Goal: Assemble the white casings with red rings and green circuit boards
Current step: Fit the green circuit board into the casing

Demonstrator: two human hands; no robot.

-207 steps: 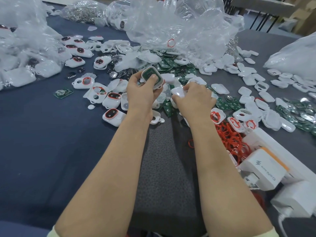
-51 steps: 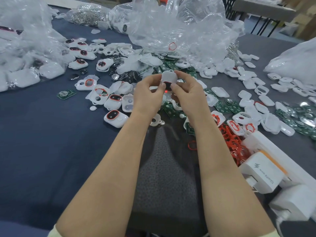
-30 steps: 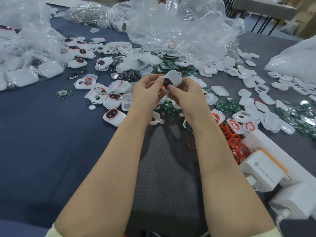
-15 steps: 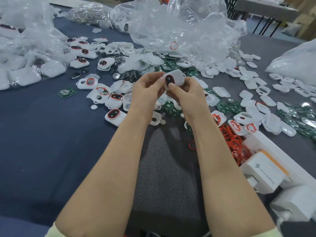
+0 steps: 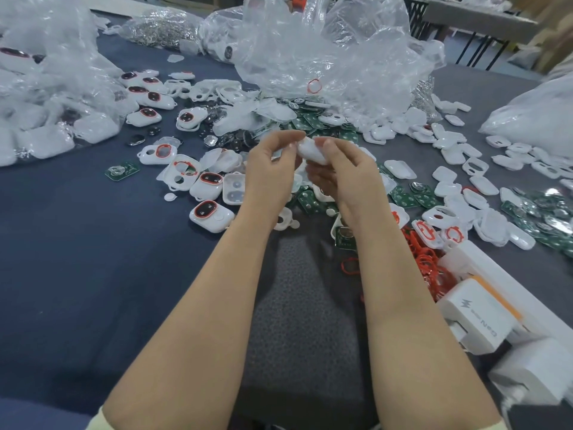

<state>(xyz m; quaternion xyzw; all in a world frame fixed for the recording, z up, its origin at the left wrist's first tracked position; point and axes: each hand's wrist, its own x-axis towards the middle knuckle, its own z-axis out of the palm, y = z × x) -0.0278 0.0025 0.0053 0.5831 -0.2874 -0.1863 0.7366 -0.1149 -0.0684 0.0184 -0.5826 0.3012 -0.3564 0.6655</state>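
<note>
Blue-clothed counter (image 5: 77, 259) strewn with loose parts | white casing (image 5: 311, 150) was held up over the pile, between both hands, long axis running left-right | left hand (image 5: 269, 172) and right hand (image 5: 347, 175) each pinched one end, equally near | versus half a second earlier its red-ringed window had turned away, plain white showing

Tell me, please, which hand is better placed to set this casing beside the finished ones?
Left, probably: the finished casings lie beside the left hand, which pinches the casing too; the right hand would cross over.
</note>
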